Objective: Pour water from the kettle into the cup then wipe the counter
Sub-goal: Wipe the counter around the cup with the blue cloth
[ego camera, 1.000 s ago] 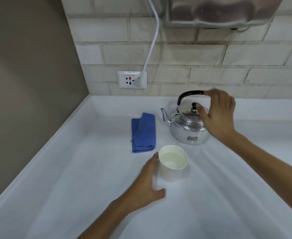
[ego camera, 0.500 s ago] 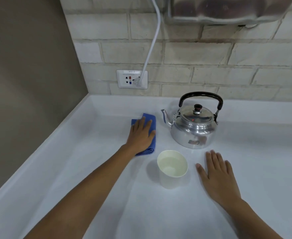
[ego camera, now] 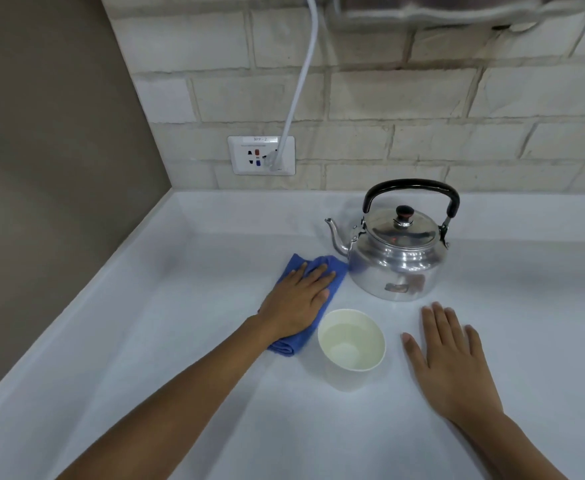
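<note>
A shiny metal kettle (ego camera: 396, 261) with a black handle stands upright on the white counter (ego camera: 180, 341), spout pointing left. In front of it sits a white paper cup (ego camera: 351, 348) holding water. A folded blue cloth (ego camera: 305, 337) lies left of the cup, turned at an angle. My left hand (ego camera: 296, 303) presses flat on the cloth, fingers spread toward the kettle's spout. My right hand (ego camera: 452, 362) rests flat on the bare counter to the right of the cup, holding nothing.
A brick wall runs behind the counter with a wall socket (ego camera: 261, 155) and a white cable (ego camera: 299, 77) plugged into it. A metal fixture (ego camera: 457, 8) hangs above. A brown wall (ego camera: 42, 168) closes off the left side.
My right hand let go of the kettle handle and came down flat beside the cup. My left hand left the cup, landed on the blue cloth, and has slid it at an angle toward the cup.
</note>
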